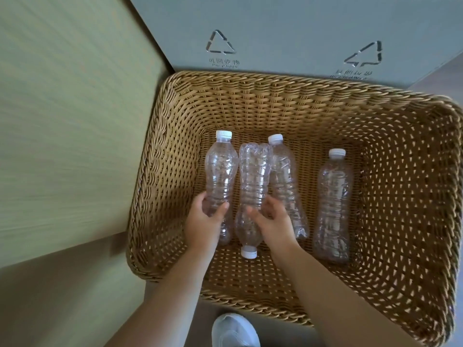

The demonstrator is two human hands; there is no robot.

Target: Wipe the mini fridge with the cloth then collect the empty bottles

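Now, down in the tan woven wicker basket [413, 171], the leftmost clear plastic bottle [221, 169] is seen lying flat on the bottom, white cap pointed away. It is gripped round its lower half by the left hand [204, 222], thumb on one side and fingers curled round the other. Just beside it, touching, the crumpled clear plastic bottle [253, 179] is laid the other way, its white cap toward the person. The right hand [271, 220] is placed over it. The thumb is laid on the crumpled plastic and the fingers are curled down toward the third clear plastic bottle [285, 171], though whether a real grip is held cannot be told. The fourth clear plastic bottle [333, 206] is set apart on the right. A grey bin [288, 28] marked with recycling triangles is seen behind the basket, and a white shoe [234, 331] below its near rim.
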